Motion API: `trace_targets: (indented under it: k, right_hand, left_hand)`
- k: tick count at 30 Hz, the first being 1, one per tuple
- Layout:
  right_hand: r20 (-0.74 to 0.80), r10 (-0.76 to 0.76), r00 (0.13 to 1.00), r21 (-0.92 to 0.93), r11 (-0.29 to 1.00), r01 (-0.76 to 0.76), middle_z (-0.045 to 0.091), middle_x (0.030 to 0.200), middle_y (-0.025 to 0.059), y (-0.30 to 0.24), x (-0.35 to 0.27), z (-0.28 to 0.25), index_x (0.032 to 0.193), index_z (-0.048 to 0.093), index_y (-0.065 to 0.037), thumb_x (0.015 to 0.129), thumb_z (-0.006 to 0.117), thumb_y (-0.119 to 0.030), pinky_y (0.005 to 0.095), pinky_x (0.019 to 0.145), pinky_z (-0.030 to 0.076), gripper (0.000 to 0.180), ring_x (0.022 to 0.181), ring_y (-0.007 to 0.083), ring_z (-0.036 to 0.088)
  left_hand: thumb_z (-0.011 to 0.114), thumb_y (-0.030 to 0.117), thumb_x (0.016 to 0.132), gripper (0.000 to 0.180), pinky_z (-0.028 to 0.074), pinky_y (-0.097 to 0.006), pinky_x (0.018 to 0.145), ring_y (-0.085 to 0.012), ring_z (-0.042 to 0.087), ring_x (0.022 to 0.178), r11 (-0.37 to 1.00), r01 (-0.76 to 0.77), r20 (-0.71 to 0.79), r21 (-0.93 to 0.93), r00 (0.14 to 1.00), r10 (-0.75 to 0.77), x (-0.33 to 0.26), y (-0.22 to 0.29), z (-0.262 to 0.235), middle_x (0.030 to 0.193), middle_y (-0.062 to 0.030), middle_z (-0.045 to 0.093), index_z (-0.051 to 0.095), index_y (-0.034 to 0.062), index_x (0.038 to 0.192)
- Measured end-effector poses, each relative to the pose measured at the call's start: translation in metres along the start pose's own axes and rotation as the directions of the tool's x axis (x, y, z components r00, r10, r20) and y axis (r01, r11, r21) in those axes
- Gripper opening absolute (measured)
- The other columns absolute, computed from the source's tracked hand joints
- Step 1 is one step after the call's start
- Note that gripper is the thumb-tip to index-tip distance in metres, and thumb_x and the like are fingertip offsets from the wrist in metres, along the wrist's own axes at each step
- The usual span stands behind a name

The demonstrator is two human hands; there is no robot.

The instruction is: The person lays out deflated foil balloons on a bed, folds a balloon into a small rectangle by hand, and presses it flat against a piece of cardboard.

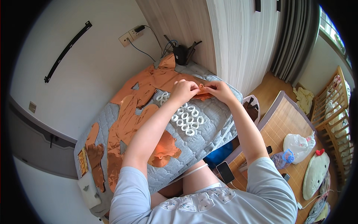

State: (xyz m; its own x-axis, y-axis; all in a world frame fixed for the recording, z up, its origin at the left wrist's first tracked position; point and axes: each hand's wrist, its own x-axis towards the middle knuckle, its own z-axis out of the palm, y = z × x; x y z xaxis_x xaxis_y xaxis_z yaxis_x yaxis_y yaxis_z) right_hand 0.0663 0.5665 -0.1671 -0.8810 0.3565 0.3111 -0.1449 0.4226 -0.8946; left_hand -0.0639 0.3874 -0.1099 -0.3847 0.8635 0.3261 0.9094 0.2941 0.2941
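My left hand (183,90) and my right hand (220,90) meet over the far part of a grey quilted mattress (205,145). Between them they pinch a crumpled piece of shiny orange foil (202,95), with the fingertips of both hands closed on it. Just nearer lie several small white coils (189,119), which look like rolled ribbon. Flat copper-orange foil shapes (128,115), like deflated foil balloons, spread over the left and far side of the mattress. Beside my left forearm rests a crumpled brighter orange foil piece (164,149).
A black router (182,55) with cables stands at the mattress's far corner, against the wooden cabinet (238,41). A phone (225,172) lies by my right thigh. To the right are a mat-topped bed (272,123), a plastic bag (298,147), a bottle (282,159) and a crib (332,100).
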Motion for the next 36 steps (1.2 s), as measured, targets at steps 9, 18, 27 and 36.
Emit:
trace_targets:
  k: [9, 18, 27, 36]
  right_hand:
    - [0.045, -0.114, 0.992, -0.117, 0.986, 0.119, 0.076, 0.09, 0.015, -0.011, -0.003, 0.007, 0.109, 0.076, -0.002, 0.09, 0.076, -0.016, 0.0308, 0.073, 0.055, 0.024, 0.075, 0.0208, 0.072]
    - [0.126, -0.111, 0.986, -0.427, 0.891, 0.155, 0.073, 0.097, 0.0214, -0.032, 0.035, 0.003, 0.108, 0.072, -0.004, 0.094, 0.065, -0.02, 0.0459, 0.08, 0.054, 0.023, 0.092, 0.0423, 0.068]
    - [0.183, -0.186, 0.965, -0.583, 0.77, 0.259, 0.07, 0.094, 0.0231, -0.088, 0.132, -0.014, 0.101, 0.069, 0.0, 0.094, 0.065, -0.024, 0.0474, 0.079, 0.052, 0.025, 0.09, 0.0437, 0.066]
    - [0.296, 0.011, 0.955, -0.624, 0.759, 0.184, 0.071, 0.091, 0.0195, -0.126, 0.144, -0.006, 0.104, 0.07, -0.001, 0.097, 0.063, -0.024, 0.0425, 0.075, 0.053, 0.024, 0.082, 0.0341, 0.068]
  left_hand:
    - [0.076, 0.031, 0.088, 0.017, 0.042, -0.04, 0.086, -0.023, 0.064, 0.093, 0.981, -0.139, -0.202, 0.137, 0.965, 0.165, -0.011, -0.001, 0.01, 0.087, 0.0016, 0.07, 0.07, 0.0148, 0.089]
    - [0.081, 0.037, 0.084, 0.031, 0.043, -0.042, 0.088, -0.0235, 0.063, 0.099, 0.967, -0.02, -0.184, 0.256, 0.98, 0.069, -0.04, -0.015, 0.007, 0.096, -0.0008, 0.066, 0.065, 0.0154, 0.099]
    - [0.082, 0.049, 0.078, 0.049, 0.042, -0.046, 0.098, -0.0258, 0.061, 0.111, 0.935, 0.157, -0.295, 0.317, 0.954, -0.061, -0.04, -0.024, 0.007, 0.104, -0.0048, 0.066, 0.075, 0.0169, 0.113]
    - [0.077, 0.03, 0.085, 0.016, 0.045, -0.045, 0.091, -0.0247, 0.064, 0.098, 0.927, 0.124, -0.25, 0.353, 0.968, -0.034, -0.029, -0.043, 0.013, 0.095, -0.0011, 0.068, 0.077, 0.0148, 0.089]
